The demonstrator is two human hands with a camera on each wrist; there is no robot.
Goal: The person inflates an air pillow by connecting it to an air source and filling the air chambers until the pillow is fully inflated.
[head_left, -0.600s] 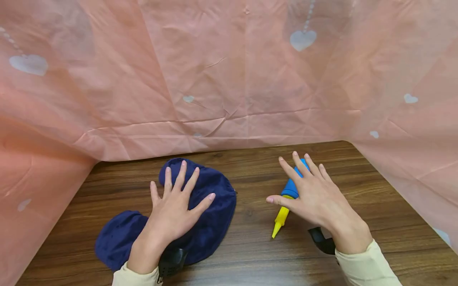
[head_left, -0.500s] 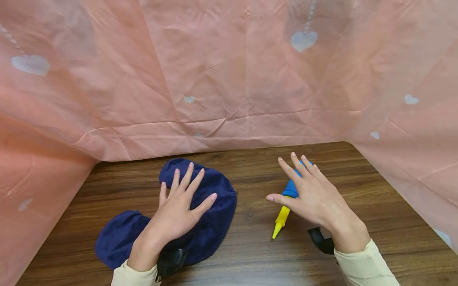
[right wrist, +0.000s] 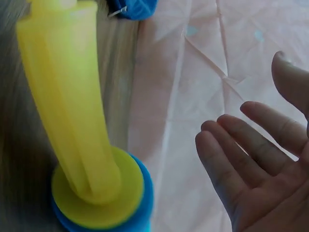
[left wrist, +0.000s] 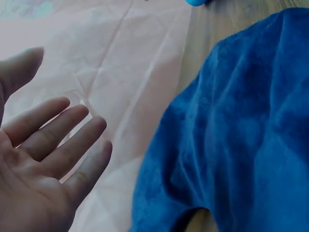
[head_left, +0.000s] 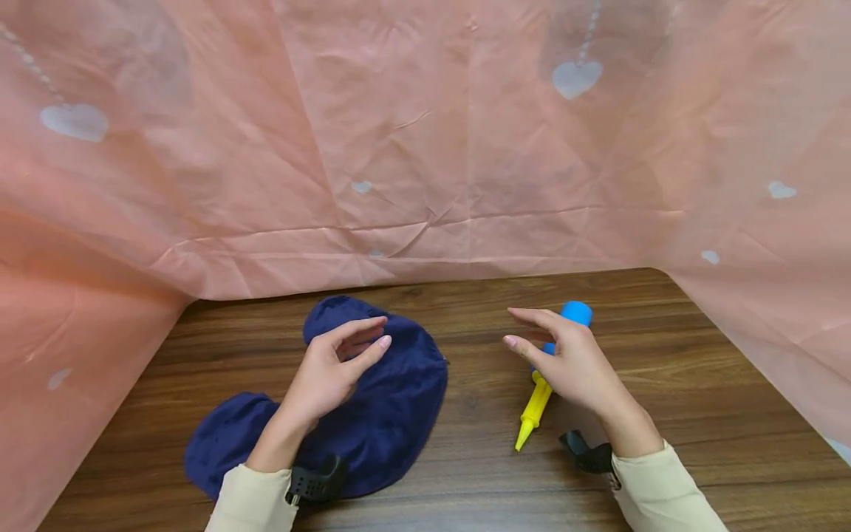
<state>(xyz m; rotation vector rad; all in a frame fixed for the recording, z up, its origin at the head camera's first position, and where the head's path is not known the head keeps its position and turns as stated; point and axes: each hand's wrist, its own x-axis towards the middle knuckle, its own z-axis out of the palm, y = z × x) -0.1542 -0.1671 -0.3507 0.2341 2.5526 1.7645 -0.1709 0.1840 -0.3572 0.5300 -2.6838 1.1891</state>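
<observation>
A limp navy neck pillow (head_left: 399, 414), U-shaped with a velvety surface, lies flat on the table's left half. My left hand (head_left: 326, 380) hovers over it, palm turned inward and fingers loosely bent, holding nothing. In the left wrist view the pillow (left wrist: 241, 121) spreads beside the hand, apart from the fingers. On the right lies a hand pump (head_left: 537, 403) with a yellow nozzle end and a blue barrel. Above the pump is my right hand (head_left: 575, 362), its relaxed fingers around nothing; it hides part of the barrel. The right wrist view shows the pump (right wrist: 72, 106) apart from the fingers.
The wooden table (head_left: 472, 458) has bare wood between the pillow and the pump. Pink cloth (head_left: 432, 148) with pale hearts hangs along the back and both sides. A black camera mount (head_left: 315, 480) sits on the left wrist, and another mount (head_left: 588, 454) on the right.
Both hands have turned from palm down with spread fingers to palms facing each other with fingers bent. The pillow and pump stay in place; the view has shifted slightly.
</observation>
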